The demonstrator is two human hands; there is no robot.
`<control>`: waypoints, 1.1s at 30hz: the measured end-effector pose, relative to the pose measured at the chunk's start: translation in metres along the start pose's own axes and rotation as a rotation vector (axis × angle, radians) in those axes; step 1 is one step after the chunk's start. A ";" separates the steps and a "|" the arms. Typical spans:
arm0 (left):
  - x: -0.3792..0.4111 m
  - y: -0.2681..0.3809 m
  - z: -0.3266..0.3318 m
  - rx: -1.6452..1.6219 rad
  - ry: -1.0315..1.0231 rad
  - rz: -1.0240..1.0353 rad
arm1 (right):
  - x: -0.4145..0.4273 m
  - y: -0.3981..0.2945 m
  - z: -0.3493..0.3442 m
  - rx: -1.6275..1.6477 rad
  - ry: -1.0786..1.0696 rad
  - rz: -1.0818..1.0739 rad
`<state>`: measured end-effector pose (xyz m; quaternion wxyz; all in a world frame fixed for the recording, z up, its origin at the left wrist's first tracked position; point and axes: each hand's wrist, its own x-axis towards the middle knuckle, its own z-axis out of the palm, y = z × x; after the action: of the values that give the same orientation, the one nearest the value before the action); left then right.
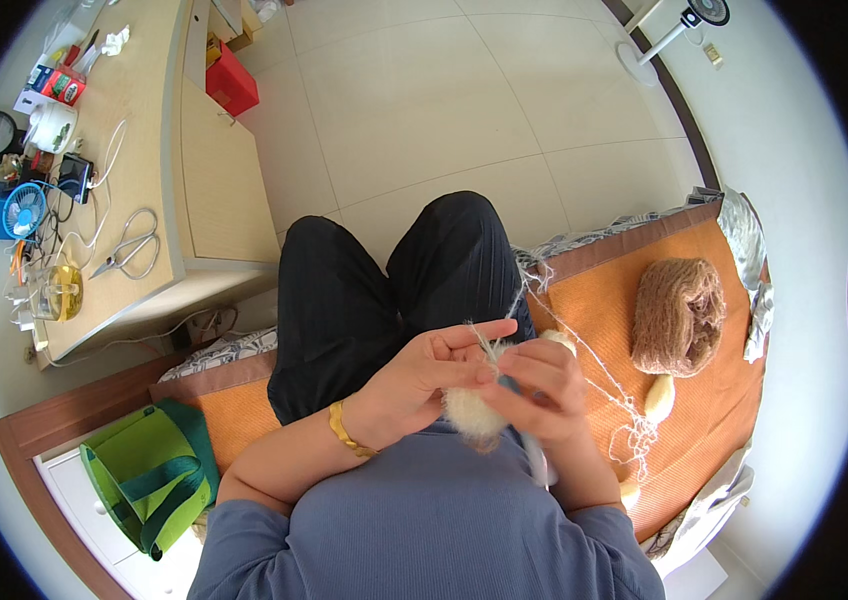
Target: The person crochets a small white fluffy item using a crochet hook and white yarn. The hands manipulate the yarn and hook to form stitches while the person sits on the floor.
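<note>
My left hand (424, 375) and my right hand (544, 390) meet over my lap, both on a fluffy cream yarn piece (473, 412). My left index finger points out, with pale yarn by it. My right fingers pinch at the top of the piece, beside something bluish-grey that they partly hide. White yarn strands (596, 356) run from near my knee across the orange mat to a loose tangle (638, 439). A small cream yarn ball (660, 397) lies beside a large brown fuzzy bundle (679, 316). The stitches and any tool tip are too small to tell.
At left, a wooden desk (139, 97) holds scissors (128, 247), a small blue fan (24, 211), a phone (76, 178), cables and a glass container with yellow liquid (60, 292). A green bag (146, 472) stands at lower left. A standing fan (649, 56) is at upper right.
</note>
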<state>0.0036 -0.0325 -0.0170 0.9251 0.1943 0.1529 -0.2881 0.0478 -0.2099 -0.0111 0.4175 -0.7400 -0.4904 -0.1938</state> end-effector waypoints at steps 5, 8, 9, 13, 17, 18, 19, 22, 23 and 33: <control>-0.002 0.010 0.001 0.028 0.005 -0.013 | -0.003 -0.013 -0.002 0.820 0.369 0.791; 0.001 0.007 0.000 0.087 -0.009 0.067 | -0.004 -0.013 0.003 1.116 0.492 1.119; 0.002 0.006 -0.001 0.127 0.002 0.105 | -0.004 -0.011 0.003 0.927 0.385 0.988; 0.005 -0.005 -0.003 0.297 0.047 0.157 | -0.002 -0.001 0.002 0.131 0.057 0.318; 0.004 -0.003 -0.007 0.181 -0.001 0.024 | -0.002 0.005 0.000 0.040 0.029 0.105; 0.004 -0.001 -0.008 0.132 -0.042 0.005 | -0.003 0.005 0.001 0.132 0.063 0.135; 0.004 0.001 -0.009 0.085 -0.076 -0.021 | -0.004 0.005 0.004 0.225 0.097 0.208; 0.004 0.003 -0.007 0.076 -0.069 -0.035 | -0.010 -0.004 0.008 0.604 0.257 0.547; 0.004 0.004 -0.007 0.083 -0.067 -0.027 | -0.012 -0.006 0.009 0.762 0.296 0.606; -0.001 0.003 -0.001 0.384 0.012 0.141 | 0.001 -0.004 0.000 0.577 0.136 0.586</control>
<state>0.0047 -0.0292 -0.0166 0.8880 0.3791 0.0869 -0.2453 0.0448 -0.2085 -0.0092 0.6768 -0.6863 -0.2647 0.0302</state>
